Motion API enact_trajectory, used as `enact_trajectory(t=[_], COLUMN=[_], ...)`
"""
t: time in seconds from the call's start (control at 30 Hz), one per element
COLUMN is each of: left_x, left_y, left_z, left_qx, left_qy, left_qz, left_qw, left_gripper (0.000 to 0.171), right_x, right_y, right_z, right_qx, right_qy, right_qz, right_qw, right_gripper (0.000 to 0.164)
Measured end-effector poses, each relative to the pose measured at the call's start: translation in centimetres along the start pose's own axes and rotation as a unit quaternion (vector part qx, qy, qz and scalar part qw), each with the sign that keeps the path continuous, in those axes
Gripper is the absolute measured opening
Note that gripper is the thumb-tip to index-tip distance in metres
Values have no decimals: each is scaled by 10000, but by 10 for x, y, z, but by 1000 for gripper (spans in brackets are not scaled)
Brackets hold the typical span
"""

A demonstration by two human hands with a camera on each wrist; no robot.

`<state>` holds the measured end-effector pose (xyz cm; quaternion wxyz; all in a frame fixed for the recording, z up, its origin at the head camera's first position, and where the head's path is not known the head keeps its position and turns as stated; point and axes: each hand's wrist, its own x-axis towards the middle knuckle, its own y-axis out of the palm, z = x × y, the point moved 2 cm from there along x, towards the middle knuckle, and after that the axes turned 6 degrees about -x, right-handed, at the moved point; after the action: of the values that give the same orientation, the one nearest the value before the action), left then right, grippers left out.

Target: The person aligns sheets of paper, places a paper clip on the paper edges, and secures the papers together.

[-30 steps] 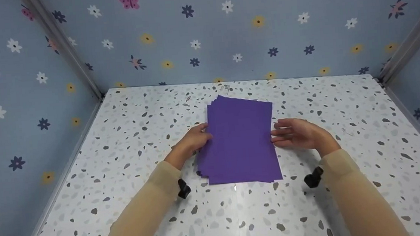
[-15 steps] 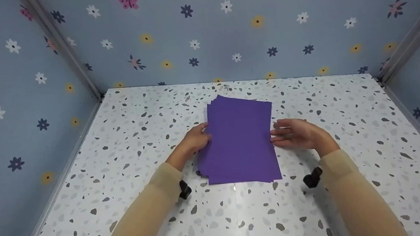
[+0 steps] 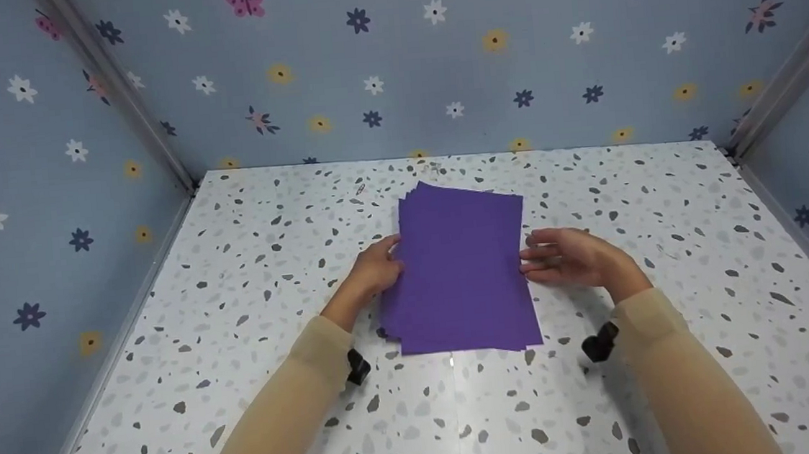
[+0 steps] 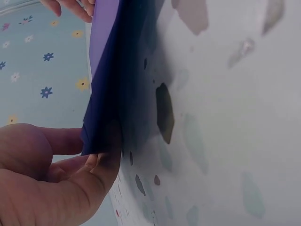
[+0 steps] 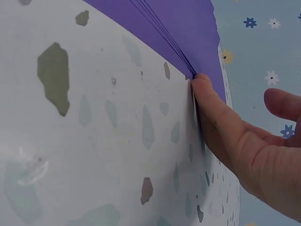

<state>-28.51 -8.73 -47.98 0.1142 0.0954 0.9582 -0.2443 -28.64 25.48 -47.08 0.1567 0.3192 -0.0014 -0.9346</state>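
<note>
Stack of purple sheets (image 3: 462, 273): located mid-counter, lying on the counter (image 3: 484, 415) between both hands, nearer the far wall (image 3: 434, 58) than the near side of the view. Edges are not flush; corners fan out at the far left and near left.

Left hand (image 3: 377, 267): pinches the left edge, thumb (image 4: 63, 141) on one face and fingers beneath. Right hand (image 3: 576, 257): fingers extended, tips against the right edge, thumb standing clear; no grip formed.

The work in hand is judged to be evening the stack. Recommended practice: keep the left pinch light so that sheets can slide, press the right fingers flat and low against every layer, and apply even inward pressure. Excess force would probably bow the thin sheets; the near and far ends call for separate attention.

Orientation: the long axis runs from the person toward the far wall. The uppermost sheet's far edge slants, its right corner closer to the person. With plain faces, no top end is distinguishable.
</note>
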Motion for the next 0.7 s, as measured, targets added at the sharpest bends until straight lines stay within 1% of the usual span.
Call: enact_trajectory(t=[0.23,0.5,0.7], left_x=[-1,-1,1], left_y=[1,2,4], left_z=[1,-1,2], left_qx=[34,80,93], left_qy=[54,81,47], left_qz=[-55,-147,-178], left_qw=[10000,9998,9998], left_gripper=[62,63,65], right_x=[1,2,1], right_y=[-1,0,0], right_z=[0,0,-1], right_qx=[-78,-84,-61], right_qy=[-38,4,-46], right_qz=[-12,-89,-94], right_qw=[10000,9999,9999], right_gripper=[58,57,55])
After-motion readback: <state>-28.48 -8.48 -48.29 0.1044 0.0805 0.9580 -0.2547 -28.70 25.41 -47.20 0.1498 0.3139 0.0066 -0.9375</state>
